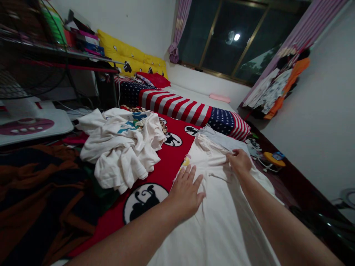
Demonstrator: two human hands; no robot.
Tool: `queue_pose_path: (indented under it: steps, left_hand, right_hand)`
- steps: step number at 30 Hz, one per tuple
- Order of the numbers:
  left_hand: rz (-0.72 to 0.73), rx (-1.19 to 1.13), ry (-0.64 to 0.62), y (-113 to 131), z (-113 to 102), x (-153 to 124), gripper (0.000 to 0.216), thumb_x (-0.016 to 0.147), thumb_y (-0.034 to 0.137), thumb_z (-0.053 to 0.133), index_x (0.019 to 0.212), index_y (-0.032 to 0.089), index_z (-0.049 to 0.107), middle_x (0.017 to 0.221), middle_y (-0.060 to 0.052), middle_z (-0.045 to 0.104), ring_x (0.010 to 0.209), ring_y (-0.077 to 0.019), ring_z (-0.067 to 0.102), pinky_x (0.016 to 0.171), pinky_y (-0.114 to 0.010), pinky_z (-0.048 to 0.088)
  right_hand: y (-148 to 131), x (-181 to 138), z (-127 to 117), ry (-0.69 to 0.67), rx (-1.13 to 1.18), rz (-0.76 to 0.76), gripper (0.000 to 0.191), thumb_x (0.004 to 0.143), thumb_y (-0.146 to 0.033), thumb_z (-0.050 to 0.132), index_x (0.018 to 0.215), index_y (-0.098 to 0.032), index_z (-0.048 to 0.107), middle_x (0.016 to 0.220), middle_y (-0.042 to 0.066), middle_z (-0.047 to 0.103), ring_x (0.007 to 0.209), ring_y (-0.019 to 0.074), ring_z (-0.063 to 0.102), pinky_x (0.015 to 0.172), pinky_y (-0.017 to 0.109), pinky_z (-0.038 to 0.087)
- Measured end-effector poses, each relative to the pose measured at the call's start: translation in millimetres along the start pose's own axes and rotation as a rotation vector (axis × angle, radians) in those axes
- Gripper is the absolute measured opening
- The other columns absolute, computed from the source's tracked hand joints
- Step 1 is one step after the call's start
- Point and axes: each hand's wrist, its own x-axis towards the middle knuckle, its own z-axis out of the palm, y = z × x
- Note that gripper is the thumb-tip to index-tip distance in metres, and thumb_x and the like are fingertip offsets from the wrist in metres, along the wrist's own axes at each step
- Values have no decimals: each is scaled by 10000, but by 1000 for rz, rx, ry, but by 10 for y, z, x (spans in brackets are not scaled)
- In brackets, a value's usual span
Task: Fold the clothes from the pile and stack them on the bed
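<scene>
A cream garment [222, 218] lies spread flat on the red blanket with black animal discs [166, 162]. My left hand [187, 192] presses flat on the garment's left edge, fingers apart. My right hand [240, 161] pinches a fold of the same garment near its upper part, where the cloth wrinkles. To the left, apart from both hands, sits a crumpled heap of white clothes [122, 146] with blue print.
A stars-and-stripes blanket [191, 107] covers the bed beyond, with yellow and red pillows [133, 59] at the wall. A fan base [30, 123] and cluttered shelf [69, 40] stand at left. Clothes hang [280, 85] on the right wall; floor clutter lies by the bed's right edge.
</scene>
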Motion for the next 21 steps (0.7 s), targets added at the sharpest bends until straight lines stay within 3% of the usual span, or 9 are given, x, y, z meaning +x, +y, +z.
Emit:
queue_pose_path:
  steps: [2, 4, 8, 13, 21]
  left_hand:
    - [10, 1, 12, -6, 15, -3, 592, 929, 521, 375, 1419, 190, 421, 1540, -144, 239, 1436, -299, 144, 1167, -483, 136]
    - [16, 1, 16, -12, 29, -8, 602, 930, 528, 366, 1420, 182, 420, 1540, -150, 236, 1435, -303, 141, 1167, -483, 138]
    - [7, -12, 15, -18, 33, -11, 606, 930, 533, 360, 1424, 186, 412, 1543, -143, 235, 1436, -299, 140, 1166, -487, 148]
    - [4, -21, -6, -17, 0, 1, 610, 923, 534, 376, 1418, 181, 420, 1540, -157, 234, 1436, -298, 140, 1163, -490, 157]
    - [4, -26, 13, -17, 29, 5, 606, 931, 526, 351, 1421, 175, 415, 1544, -152, 228, 1440, -299, 124, 1168, -487, 129]
  right_hand:
    - [-131, 22, 30, 81, -8, -109, 321, 732, -245, 530, 1014, -186, 673, 971, 92, 678, 896, 247, 607, 683, 315, 416]
    - [-348, 45, 77, 77, 4, -230, 276, 758, -213, 500, 958, -199, 690, 982, 80, 675, 910, 228, 603, 705, 301, 412]
    - [-838, 52, 223, -150, 14, -368, 237, 775, -283, 565, 960, -226, 702, 920, 49, 698, 855, 201, 618, 685, 273, 413]
    - [-1089, 113, 354, -330, -43, -312, 194, 714, -373, 660, 832, -241, 737, 854, 44, 727, 817, 219, 646, 620, 262, 414]
    - [-898, 274, 428, -133, -63, -79, 302, 750, -388, 556, 904, -207, 744, 928, 135, 720, 871, 293, 656, 654, 335, 457]
